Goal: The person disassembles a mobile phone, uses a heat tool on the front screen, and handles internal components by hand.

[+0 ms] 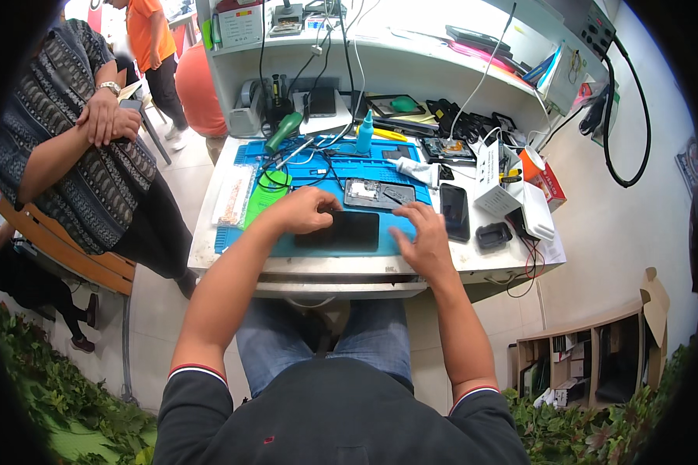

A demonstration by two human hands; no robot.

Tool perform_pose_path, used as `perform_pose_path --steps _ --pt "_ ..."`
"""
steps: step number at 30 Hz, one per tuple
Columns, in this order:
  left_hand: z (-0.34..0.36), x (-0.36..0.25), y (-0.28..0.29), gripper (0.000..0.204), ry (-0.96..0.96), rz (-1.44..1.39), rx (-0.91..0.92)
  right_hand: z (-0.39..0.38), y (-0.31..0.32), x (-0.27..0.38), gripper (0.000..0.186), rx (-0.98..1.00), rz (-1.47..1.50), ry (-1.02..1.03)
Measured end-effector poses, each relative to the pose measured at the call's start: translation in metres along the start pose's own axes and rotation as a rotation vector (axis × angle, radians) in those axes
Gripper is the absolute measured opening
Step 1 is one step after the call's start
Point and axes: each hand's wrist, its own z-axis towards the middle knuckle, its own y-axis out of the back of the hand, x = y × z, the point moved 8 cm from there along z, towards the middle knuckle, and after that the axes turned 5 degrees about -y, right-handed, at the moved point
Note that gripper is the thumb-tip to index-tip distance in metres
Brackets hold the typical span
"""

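A black phone screen panel (349, 232) lies at the near edge of the blue work mat (244, 149). My left hand (306, 211) is closed with its fingertips pinched at the panel's upper left corner, which it covers. To the right of the panel, my right hand (425, 239) has its fingers apart and holds nothing. Just beyond both hands lies an opened phone body (376, 194) with its inner parts bare. A second black phone (454, 212) rests right of my right hand. A bright green sheet (267, 194) is on the mat's left side.
Behind the mat are a light blue bottle (365, 133), a green-handled tool (285, 132), and tangled cables. At the right stand a white box (498, 182) and a small black tray (494, 235). A partly open drawer (341, 287) juts toward me. A person (77, 139) stands left.
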Motion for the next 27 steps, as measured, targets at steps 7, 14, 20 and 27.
perform_pose_path --steps 7,14,20,27 --pt "-0.007 -0.017 0.006 0.048 -0.142 0.207 0.006 0.012 -0.025 0.023 0.077 0.345 0.043 0.096" --pt "-0.047 -0.031 0.029 0.075 -0.143 0.237 -0.027 0.025 -0.034 0.022 0.074 0.427 0.029 0.15" --pt "-0.076 -0.027 0.032 0.103 -0.197 0.255 -0.049 0.029 -0.036 0.02 0.074 0.439 0.036 0.13" --pt "-0.075 -0.004 0.034 0.115 -0.148 0.069 -0.121 0.033 -0.038 0.017 0.074 0.398 0.001 0.144"
